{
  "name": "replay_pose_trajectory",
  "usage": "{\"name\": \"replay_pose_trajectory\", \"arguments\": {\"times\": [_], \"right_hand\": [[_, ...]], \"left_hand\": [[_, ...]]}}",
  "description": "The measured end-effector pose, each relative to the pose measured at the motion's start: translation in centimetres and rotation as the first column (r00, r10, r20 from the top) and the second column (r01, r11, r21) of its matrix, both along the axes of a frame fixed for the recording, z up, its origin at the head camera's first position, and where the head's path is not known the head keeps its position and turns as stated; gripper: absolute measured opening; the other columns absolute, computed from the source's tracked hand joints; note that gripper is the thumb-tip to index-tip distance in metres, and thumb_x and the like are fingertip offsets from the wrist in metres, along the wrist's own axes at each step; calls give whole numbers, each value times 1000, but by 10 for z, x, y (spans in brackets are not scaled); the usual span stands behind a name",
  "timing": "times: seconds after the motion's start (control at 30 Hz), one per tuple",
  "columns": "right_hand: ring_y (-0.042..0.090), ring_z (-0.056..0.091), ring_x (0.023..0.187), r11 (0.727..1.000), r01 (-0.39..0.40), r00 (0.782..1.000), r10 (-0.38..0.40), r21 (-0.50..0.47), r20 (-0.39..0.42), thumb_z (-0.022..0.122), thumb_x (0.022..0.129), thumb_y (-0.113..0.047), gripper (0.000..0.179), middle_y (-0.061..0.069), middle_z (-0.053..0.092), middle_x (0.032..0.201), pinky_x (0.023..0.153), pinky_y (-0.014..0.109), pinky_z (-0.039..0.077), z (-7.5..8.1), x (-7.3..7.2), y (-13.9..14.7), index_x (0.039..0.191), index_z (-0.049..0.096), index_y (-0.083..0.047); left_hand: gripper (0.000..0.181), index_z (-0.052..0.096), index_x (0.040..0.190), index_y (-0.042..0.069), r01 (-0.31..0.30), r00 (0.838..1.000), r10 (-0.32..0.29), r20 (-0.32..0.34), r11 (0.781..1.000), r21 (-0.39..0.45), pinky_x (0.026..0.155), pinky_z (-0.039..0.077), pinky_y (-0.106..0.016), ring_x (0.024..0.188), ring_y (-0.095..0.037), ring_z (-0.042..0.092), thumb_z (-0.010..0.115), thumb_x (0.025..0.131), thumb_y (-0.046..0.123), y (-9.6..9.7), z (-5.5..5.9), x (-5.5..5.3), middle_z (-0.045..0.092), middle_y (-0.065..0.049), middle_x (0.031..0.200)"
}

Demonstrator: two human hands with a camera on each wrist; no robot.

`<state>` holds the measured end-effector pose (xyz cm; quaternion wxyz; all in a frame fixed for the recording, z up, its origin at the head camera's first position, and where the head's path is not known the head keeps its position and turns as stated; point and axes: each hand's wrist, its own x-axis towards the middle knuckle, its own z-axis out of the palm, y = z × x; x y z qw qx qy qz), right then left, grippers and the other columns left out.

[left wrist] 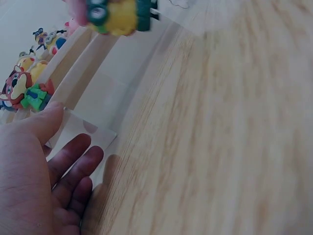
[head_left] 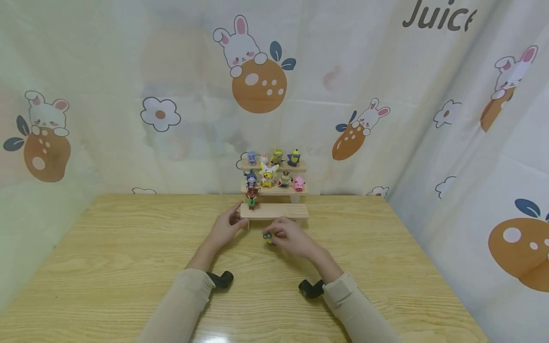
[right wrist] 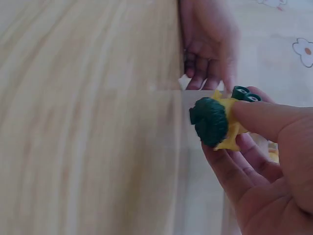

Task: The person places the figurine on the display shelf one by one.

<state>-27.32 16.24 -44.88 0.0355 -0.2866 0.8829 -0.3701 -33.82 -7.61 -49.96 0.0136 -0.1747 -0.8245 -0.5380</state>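
My right hand [head_left: 293,238] pinches a small yellow and dark green Minion figurine [right wrist: 212,122] with round goggles between thumb and fingers. The figurine is above the table, just in front of a tiered wooden display stand [head_left: 279,211]. Its goggles also show at the top of the left wrist view. At the left end of the lowest tier is my left hand [head_left: 224,226], with its fingers loosely bent beside the clear side panel [left wrist: 83,129] and its thumb by the plank. A fox figurine [head_left: 252,199] in green stands on the left of that tier.
Several figurines stand on the two upper tiers, among them a pink pig [head_left: 299,184] and a white-eared yellow figure [head_left: 268,176]. The wood-grain table [head_left: 141,257] extends around the stand. A printed curtain [head_left: 193,66] hangs behind.
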Motion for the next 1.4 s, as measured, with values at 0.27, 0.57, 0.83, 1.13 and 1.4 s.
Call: {"name": "replay_pose_trajectory", "arguments": {"times": [0.27, 0.57, 0.83, 1.13, 1.4], "right_hand": [[23, 62, 104, 1000, 19, 1000, -19, 15, -8, 69, 85, -4, 20, 6, 58, 107, 90, 31, 52, -8, -5, 1, 104, 68, -7], [21, 58, 102, 998, 52, 994, -47, 47, -101, 72, 82, -5, 17, 4, 58, 101, 91, 32, 52, -4, -7, 0, 98, 66, -7], [16, 56, 96, 984, 91, 982, -64, 150, -177, 73, 81, -8, 28, 3, 58, 103, 86, 31, 51, -1, -6, 0, 109, 67, -8], [16, 57, 97, 957, 117, 979, -67, 264, -193, 73, 83, -13, 26, 1, 61, 103, 86, 34, 49, 8, -3, 2, 109, 70, -12], [18, 64, 92, 957, 132, 977, -82, 259, -197, 72, 83, -11, 26, 5, 67, 103, 82, 31, 53, 15, -1, 3, 108, 70, -6]], "left_hand": [[67, 35, 147, 11, 0, 1000, 0, -2, 1000, 5, 91, 49, -41, 99, -25, 62, 65, 90, 29, -1, 0, -2, 64, -14, 106], [67, 36, 147, 12, -7, 1000, 7, -5, 1000, -3, 90, 49, -40, 97, -24, 61, 66, 90, 30, -3, 2, -1, 64, -13, 106], [67, 35, 148, 12, -4, 1000, 4, 8, 1000, -2, 90, 49, -40, 99, -24, 61, 65, 90, 31, -4, 3, 1, 63, -13, 107], [66, 35, 147, 11, -4, 1000, 4, 3, 1000, 4, 89, 50, -39, 99, -24, 61, 65, 91, 29, -4, 2, 1, 64, -13, 107], [66, 36, 147, 10, -2, 1000, 2, -8, 1000, 1, 89, 50, -38, 97, -23, 62, 66, 90, 27, -1, 1, 1, 65, -13, 107]]}}
